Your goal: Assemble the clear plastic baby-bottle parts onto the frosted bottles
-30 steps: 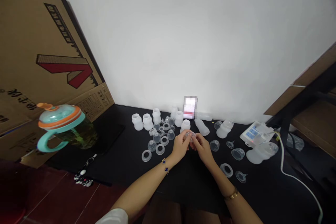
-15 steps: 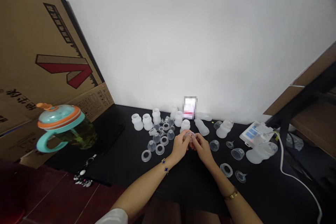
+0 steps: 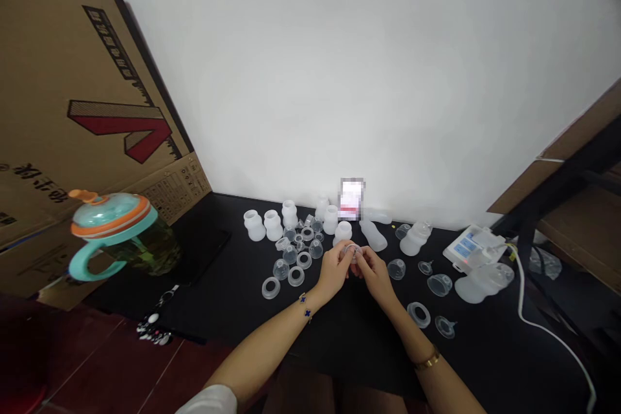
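Note:
Both hands meet over the black table, fingers closed on one small clear ring-like part [image 3: 352, 249]. My left hand [image 3: 334, 268] pinches its left side and my right hand [image 3: 372, 272] its right side; the fingertips partly cover it. Just behind them stands a frosted white bottle [image 3: 343, 231]. To the left lie several clear rings, one of them a loose ring [image 3: 270, 288], and several clear domed caps, such as the cap [image 3: 281, 269]. Right of my right hand are a clear dome [image 3: 396, 269], a larger ring [image 3: 418, 314] and a small funnel-like piece [image 3: 445, 326].
A lit phone [image 3: 350, 199] leans on the wall. At the left are a teal-lidded jug [image 3: 119, 233], a cardboard box [image 3: 63, 77] and a keychain [image 3: 154, 330]. Rightward, a white box [image 3: 473, 247] with a cable [image 3: 521, 297] sits near a lying bottle [image 3: 478, 283].

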A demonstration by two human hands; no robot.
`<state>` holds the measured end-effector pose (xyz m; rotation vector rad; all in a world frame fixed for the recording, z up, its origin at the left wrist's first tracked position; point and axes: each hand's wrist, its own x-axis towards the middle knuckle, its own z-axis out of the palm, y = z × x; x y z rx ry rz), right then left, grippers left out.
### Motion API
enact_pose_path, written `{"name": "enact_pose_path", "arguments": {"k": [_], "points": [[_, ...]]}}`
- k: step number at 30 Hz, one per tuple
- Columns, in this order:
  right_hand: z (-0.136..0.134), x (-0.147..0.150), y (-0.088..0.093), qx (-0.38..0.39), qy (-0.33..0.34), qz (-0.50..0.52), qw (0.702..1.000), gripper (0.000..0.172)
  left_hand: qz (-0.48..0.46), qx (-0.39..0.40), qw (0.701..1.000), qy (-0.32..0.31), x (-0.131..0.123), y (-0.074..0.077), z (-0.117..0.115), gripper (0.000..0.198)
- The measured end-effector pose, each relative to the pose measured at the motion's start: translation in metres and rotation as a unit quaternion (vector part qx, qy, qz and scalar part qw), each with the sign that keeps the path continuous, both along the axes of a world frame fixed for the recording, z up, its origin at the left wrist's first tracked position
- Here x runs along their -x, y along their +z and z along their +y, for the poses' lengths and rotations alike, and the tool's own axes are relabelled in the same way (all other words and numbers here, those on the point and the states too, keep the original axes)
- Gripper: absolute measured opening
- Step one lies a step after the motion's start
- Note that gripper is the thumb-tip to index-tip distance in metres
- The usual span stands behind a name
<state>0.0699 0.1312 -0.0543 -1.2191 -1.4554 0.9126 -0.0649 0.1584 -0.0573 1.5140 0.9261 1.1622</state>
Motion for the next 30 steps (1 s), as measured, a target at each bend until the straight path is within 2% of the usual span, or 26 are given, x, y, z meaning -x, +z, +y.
{"name": "enact_pose_path", "arguments": {"k": [30], "points": [[0.0012, -0.0001, -0.0009, 0.003, -0.002, 0.004, 1.0, 0.038, -0.002, 0.0, 1.0, -0.004, 0.0004, -0.0008, 0.0007, 0.038]]}}
